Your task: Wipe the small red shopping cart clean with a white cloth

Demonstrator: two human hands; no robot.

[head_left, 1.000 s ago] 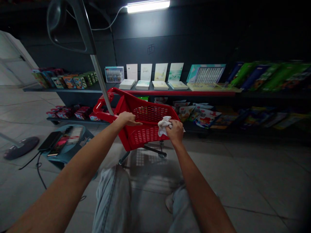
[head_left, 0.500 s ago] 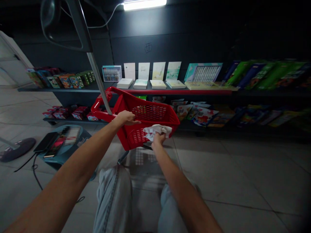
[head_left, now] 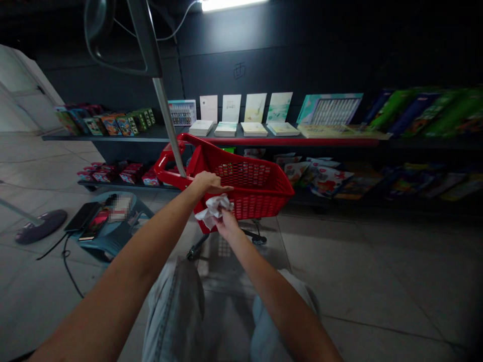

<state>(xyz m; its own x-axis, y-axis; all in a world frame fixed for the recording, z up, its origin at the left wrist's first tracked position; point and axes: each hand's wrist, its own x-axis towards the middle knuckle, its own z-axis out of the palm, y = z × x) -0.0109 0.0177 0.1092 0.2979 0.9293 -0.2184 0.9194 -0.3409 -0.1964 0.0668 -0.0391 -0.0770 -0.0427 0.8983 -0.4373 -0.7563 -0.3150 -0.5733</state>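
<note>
A red plastic shopping cart (head_left: pixel 269 203) with perforated sides stands in front of me on dark wheeled legs. My left hand (head_left: pixel 207 183) is closed over its near rim at the handle end, one digit stretched along the edge. Below that, my right hand (head_left: pixel 226 222) grips a crumpled white cloth (head_left: pixel 212 209) against the near side wall, at the left end of the basket. The cloth and hand cover part of the wall's holes.
Behind the cart, a dark shelf (head_left: pixel 241 139) carries books and boxes, with snack bags (head_left: pixel 327 180) below. A grey-blue stool (head_left: pixel 113 229) at left bears phones and a black device with a cable. A metal pole (head_left: pixel 168 120) rises past the cart's handle; a round stand base (head_left: pixel 41 225) sits far left.
My right hand has moved the cloth leftward along the cart's near side, from the right part to the left end. My left hand keeps its hold. The view has shifted slightly left.
</note>
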